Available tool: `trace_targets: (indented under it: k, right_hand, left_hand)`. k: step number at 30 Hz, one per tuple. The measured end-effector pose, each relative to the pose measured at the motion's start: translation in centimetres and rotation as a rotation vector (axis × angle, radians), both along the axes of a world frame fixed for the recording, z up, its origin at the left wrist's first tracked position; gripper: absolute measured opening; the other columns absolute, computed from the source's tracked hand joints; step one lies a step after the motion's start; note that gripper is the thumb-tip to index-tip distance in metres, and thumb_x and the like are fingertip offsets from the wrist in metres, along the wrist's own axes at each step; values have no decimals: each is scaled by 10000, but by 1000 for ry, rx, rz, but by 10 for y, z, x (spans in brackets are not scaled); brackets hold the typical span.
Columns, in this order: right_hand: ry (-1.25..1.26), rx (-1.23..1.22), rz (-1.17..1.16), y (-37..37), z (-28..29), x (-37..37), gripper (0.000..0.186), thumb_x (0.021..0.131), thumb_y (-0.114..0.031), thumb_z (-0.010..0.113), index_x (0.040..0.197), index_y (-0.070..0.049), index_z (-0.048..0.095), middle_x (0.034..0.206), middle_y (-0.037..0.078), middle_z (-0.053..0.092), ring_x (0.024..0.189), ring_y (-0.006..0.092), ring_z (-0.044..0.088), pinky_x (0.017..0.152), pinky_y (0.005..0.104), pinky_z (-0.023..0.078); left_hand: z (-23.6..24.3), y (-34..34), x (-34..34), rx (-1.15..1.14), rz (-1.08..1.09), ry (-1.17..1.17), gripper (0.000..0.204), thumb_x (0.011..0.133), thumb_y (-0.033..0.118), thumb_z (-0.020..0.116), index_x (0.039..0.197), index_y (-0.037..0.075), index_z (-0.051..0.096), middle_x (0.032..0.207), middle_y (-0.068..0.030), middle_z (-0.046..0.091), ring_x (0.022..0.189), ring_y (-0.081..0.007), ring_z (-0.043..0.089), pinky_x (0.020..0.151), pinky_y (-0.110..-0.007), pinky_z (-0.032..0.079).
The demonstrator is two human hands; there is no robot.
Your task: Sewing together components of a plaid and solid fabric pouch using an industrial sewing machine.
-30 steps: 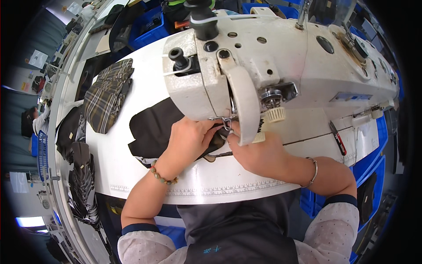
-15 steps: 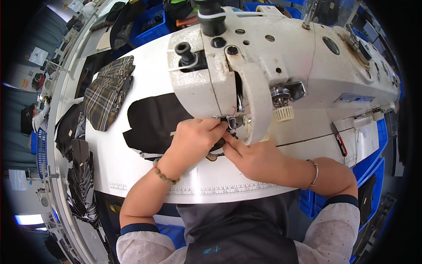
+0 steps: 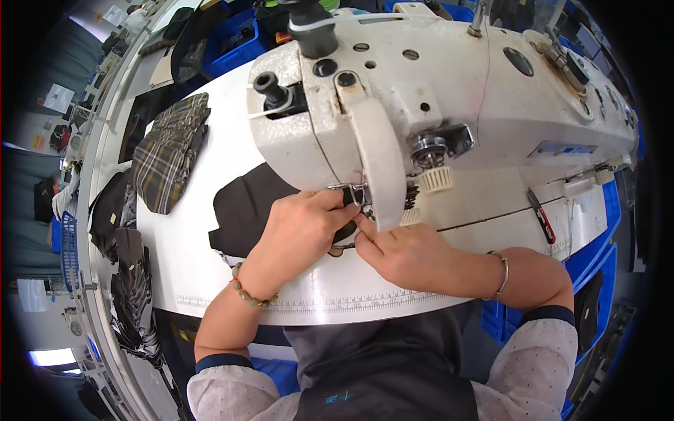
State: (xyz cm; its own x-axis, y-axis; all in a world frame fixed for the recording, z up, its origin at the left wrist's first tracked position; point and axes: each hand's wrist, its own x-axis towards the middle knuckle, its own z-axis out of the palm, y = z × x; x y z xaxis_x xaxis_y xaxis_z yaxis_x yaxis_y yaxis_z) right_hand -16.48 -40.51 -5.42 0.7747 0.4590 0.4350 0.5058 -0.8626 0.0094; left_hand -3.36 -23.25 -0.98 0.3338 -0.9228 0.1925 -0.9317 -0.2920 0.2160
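Note:
A black fabric piece [image 3: 246, 210] lies on the white sewing table, its right end reaching under the needle area of a white sewing machine [image 3: 435, 84]. Wearing a beaded bracelet, my left hand [image 3: 302, 228] rests over the fabric's right part, with fingers closed on its edge beside the presser foot [image 3: 358, 194]. My right hand [image 3: 404, 252] meets it there from the right, thumb and forefinger pinched at the same edge. The fingertips nearly touch. My hands and the machine head partly hide the stitching spot.
A folded plaid fabric piece [image 3: 170, 151] lies at the table's left. More dark fabric pieces [image 3: 130, 281] hang along its left side. A red-and-black cutter [image 3: 542, 216] lies to the right. Blue bins [image 3: 239, 45] stand behind the table and at the right.
The black fabric has shifted right toward the needle and turned slightly. My left hand has moved a little left, staying on the fabric. The machine appears farther left as the view shifts.

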Motion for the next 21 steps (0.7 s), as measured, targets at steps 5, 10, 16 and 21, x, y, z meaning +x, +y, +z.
trace_targets:
  k: [5,10,16,21]
  right_hand:
    - [-31,48,-9,-1,0,0,219,764,-102,651,944,21,636,998,192,726,510,108,609,405,253,451]
    - [1,55,-18,-1,5,-1,227,759,-98,658,962,2,647,851,84,661,533,106,595,428,258,453]
    - [34,27,-35,-1,6,-2,237,761,-105,661,985,-29,663,747,6,564,558,99,575,444,254,447]
    - [-9,25,-35,0,2,1,245,764,-106,662,995,-26,666,756,10,578,547,100,579,442,253,451]
  left_hand:
    - [-9,1,0,-107,58,170,263,729,37,698,972,104,773,817,-43,648,727,-265,652,625,-360,532]
    - [-11,1,0,-98,90,270,371,736,-62,660,1047,103,779,778,-85,636,730,-272,656,656,-361,526]
    - [1,0,2,-9,10,172,381,745,-56,660,1058,125,779,809,-57,638,715,-261,646,647,-360,523]
    - [6,0,0,54,-10,75,299,789,25,658,1039,139,777,819,-32,611,755,-240,646,632,-353,530]
